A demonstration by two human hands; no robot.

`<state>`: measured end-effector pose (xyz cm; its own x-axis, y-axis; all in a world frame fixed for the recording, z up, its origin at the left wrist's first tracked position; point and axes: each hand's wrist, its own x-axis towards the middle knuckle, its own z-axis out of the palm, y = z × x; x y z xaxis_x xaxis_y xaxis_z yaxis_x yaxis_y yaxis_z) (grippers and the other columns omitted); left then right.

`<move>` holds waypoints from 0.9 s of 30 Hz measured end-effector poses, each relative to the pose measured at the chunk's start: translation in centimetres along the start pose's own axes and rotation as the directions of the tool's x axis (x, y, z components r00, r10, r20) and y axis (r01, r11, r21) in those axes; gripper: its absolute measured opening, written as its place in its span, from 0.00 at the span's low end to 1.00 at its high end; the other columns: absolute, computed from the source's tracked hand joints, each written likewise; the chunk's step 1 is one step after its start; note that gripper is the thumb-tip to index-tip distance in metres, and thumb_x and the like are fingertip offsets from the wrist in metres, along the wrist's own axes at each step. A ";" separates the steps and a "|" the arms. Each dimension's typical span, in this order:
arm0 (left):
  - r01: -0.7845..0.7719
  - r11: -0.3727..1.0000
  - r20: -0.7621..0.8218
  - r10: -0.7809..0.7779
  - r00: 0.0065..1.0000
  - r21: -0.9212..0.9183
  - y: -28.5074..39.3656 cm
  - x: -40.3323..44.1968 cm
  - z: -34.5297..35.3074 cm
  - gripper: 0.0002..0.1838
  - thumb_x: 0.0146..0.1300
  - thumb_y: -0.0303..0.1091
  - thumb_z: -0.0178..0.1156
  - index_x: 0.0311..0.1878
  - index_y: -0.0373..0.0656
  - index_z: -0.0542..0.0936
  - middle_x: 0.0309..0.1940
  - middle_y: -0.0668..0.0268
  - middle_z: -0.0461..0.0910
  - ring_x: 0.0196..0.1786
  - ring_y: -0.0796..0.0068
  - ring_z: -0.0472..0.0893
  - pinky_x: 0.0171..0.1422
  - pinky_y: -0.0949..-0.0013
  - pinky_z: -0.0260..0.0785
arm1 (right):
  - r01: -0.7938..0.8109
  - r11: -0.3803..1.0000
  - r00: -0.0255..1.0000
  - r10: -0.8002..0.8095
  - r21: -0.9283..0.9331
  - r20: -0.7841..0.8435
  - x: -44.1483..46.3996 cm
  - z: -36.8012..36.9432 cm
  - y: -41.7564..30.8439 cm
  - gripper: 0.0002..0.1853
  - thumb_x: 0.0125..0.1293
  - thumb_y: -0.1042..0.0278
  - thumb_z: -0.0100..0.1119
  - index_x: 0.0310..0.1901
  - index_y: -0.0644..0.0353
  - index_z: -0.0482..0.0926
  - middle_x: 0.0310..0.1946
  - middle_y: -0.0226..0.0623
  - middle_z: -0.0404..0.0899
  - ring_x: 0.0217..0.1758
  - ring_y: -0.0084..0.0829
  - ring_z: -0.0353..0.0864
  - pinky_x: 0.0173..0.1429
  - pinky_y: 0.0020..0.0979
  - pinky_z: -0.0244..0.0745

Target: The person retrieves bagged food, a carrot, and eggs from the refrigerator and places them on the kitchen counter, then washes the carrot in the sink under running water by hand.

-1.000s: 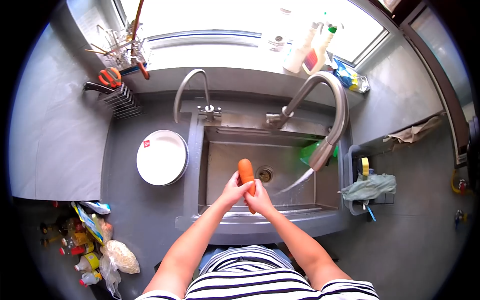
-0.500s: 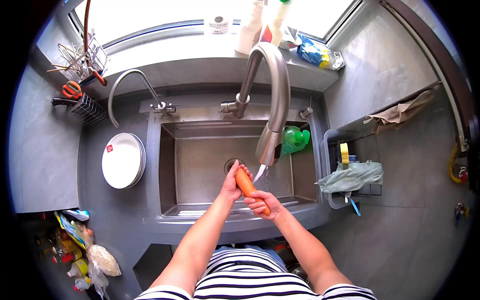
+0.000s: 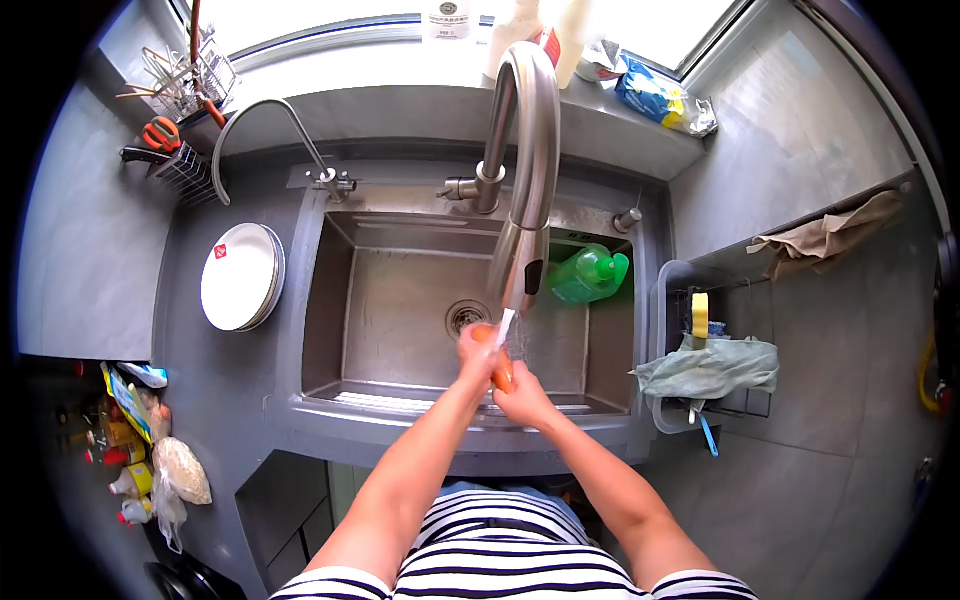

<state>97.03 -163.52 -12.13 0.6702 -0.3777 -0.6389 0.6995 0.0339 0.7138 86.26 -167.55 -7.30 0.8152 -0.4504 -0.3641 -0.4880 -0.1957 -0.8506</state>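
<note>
Under the stream from the large faucet [image 3: 528,180], an orange carrot [image 3: 503,373] is held in both hands over the sink [image 3: 400,300]. My left hand [image 3: 479,350] wraps round its far end, and water falls on that hand. Round the near end my right hand [image 3: 522,396] is closed. Parts of the carrot are hidden by the fingers. The drain [image 3: 467,318] lies just beyond my left hand. A green soap bottle [image 3: 588,275] leans in the right back part of the sink.
Stacked white plates [image 3: 238,278] stand left of the sink, near a thin curved tap [image 3: 268,103]. On the right, a grey bin [image 3: 672,290] holds a yellow sponge [image 3: 700,314] and a pale green cloth [image 3: 708,368]. Spray bottles [image 3: 515,32] stand on the sill.
The carrot and both hands have come under the running water. The view has shifted, and my left hand now covers more of the carrot. Both hands keep their hold.
</note>
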 end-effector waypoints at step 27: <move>0.040 0.977 0.147 -0.009 0.989 -0.211 3.7 -0.3 -2.0 0.14 0.67 0.47 0.59 0.37 0.47 0.74 0.32 0.66 0.76 0.31 0.73 0.77 0.38 0.67 0.74 | 0.186 0.965 0.976 -0.159 -0.183 0.151 0.0 -3.9 -3.9 0.21 0.50 0.72 0.61 0.44 0.68 0.66 0.30 0.56 0.78 0.37 0.57 0.80 0.42 0.46 0.74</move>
<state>99.92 -161.45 -9.84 0.6203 -0.5103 -0.5957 0.7623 0.2130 0.6112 86.95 -170.18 -2.50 0.9202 -0.2765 -0.2769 -0.3765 -0.4324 -0.8193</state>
